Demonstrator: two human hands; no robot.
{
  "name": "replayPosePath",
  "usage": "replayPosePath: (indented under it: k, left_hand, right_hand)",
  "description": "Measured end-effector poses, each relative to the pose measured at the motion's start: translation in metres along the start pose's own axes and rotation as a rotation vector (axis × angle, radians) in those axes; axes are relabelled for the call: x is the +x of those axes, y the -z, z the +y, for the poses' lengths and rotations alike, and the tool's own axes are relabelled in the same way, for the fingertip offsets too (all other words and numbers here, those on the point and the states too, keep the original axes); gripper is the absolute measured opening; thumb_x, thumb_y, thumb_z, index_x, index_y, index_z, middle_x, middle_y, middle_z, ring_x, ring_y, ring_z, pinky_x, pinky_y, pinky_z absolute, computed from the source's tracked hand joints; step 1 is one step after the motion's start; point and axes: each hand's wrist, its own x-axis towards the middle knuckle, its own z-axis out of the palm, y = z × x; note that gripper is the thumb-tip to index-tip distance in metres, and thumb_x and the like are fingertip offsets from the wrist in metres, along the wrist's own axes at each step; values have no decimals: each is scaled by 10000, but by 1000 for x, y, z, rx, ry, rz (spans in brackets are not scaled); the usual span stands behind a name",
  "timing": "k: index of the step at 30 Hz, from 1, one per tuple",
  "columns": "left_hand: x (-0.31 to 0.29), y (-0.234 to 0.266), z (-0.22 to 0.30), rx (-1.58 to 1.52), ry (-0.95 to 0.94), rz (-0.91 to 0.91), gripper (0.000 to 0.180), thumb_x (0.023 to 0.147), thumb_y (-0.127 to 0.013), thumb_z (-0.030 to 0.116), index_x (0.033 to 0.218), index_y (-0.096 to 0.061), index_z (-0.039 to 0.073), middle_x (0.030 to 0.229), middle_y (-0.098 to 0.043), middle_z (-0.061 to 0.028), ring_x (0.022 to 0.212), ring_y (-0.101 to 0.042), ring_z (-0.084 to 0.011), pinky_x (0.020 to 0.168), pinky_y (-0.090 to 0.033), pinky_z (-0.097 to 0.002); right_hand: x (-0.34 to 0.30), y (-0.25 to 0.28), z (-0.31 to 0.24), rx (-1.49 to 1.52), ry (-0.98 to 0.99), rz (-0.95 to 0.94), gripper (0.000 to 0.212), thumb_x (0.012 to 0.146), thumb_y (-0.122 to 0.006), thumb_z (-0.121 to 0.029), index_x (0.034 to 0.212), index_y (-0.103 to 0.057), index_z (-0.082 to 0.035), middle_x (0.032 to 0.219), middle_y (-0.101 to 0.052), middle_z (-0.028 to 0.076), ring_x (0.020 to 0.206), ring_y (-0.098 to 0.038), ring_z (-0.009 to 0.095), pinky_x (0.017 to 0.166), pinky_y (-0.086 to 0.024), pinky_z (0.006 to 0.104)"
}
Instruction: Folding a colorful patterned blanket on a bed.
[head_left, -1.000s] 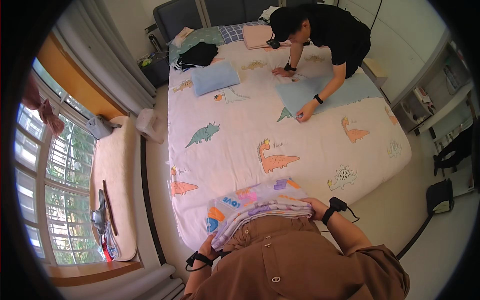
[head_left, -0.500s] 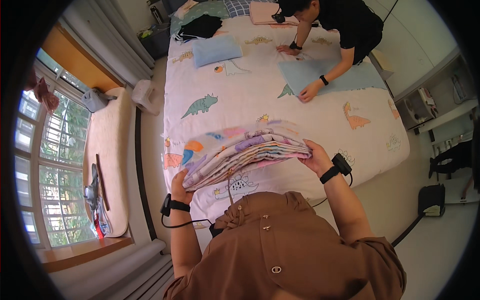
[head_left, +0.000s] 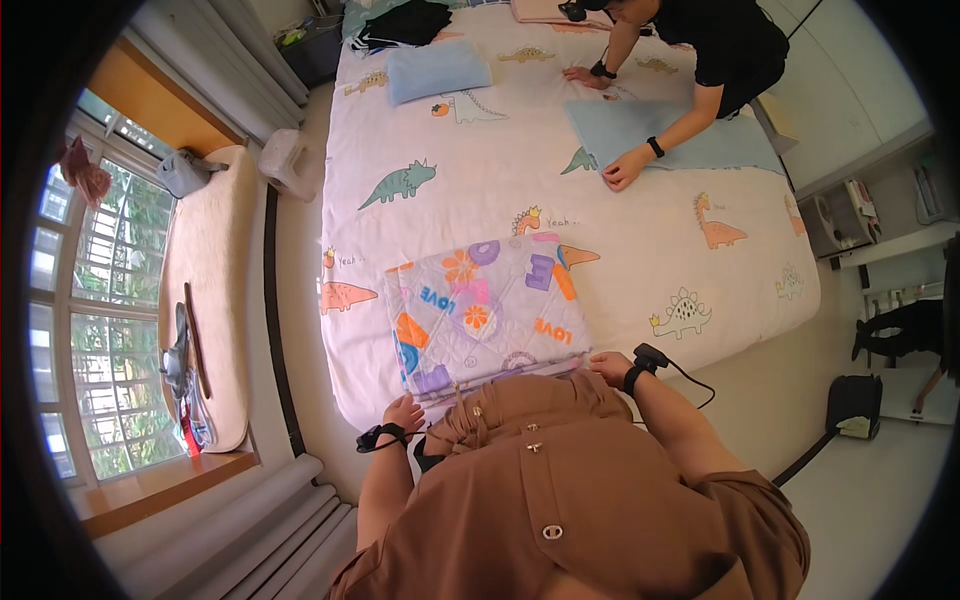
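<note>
A folded quilted blanket (head_left: 490,310), lilac-white with orange, blue and purple flowers and lettering, lies flat on the near part of the bed. Its stacked layers show along the near edge. My left hand (head_left: 404,412) is at the near left corner, fingers loosely apart and seemingly off the cloth. At the near right corner, my right hand (head_left: 608,368) has its fingertips closed on the edge. Both wrists wear black bands with small devices.
Across the dinosaur-print bed (head_left: 480,190), a co-worker (head_left: 720,50) leans over a blue cloth (head_left: 690,140). A folded blue cloth (head_left: 438,72) and black clothes (head_left: 405,24) lie at the far left. A cushioned window bench (head_left: 215,300) runs along the left, with a white stool (head_left: 287,160) nearby.
The folded blanket has come down from between my raised hands and now lies flat. Both hands have drawn down toward my body. The co-worker's hands are still on the blue cloth and bed.
</note>
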Motion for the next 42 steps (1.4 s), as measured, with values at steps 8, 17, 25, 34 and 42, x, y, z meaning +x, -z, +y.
replayPosePath:
  k: [8,17,25,34,42]
  left_hand:
    - [25,-8,-16,319,-22,-17,562,785,-519,242,1242,-216,120,1063,-436,-155,925,-462,-330,736,-403,-442]
    - [46,-49,-11,-317,67,89,515,762,-558,237,1153,-260,81,1124,-393,-152,1010,-415,-325,768,-397,-447]
    - [20,-67,16,-300,-565,96,422,630,-520,-139,970,-424,93,838,-514,-33,708,-513,-155,586,-438,-271]
    - [63,-39,1,251,-80,680,634,593,-593,-3,1161,-315,44,953,-488,-147,841,-519,-209,670,-442,-302]
    - [36,-135,113,1043,-1081,567,629,569,-523,-60,1169,-338,-16,1221,-228,-288,1164,-205,-421,966,-215,-436]
  right_hand:
    - [-23,-9,-53,-269,-146,304,418,693,-572,-176,1071,-493,-15,816,-577,107,694,-563,165,616,-455,267]
    - [30,-10,-80,-219,86,286,624,658,-611,-236,1222,-357,-155,1244,-178,285,1132,-281,385,952,-259,376]
    - [30,-40,-68,-922,-103,75,402,698,-528,-354,1076,-531,-217,1295,-110,277,1135,-260,433,989,-209,363]
    - [37,-13,-42,-1030,-22,-169,334,754,-427,-311,940,-587,-85,1055,-514,180,1014,-458,304,804,-400,411]
    - [90,8,-136,-276,-31,926,535,716,-527,-170,1196,-324,-47,1246,-263,257,1112,-317,408,899,-288,500]
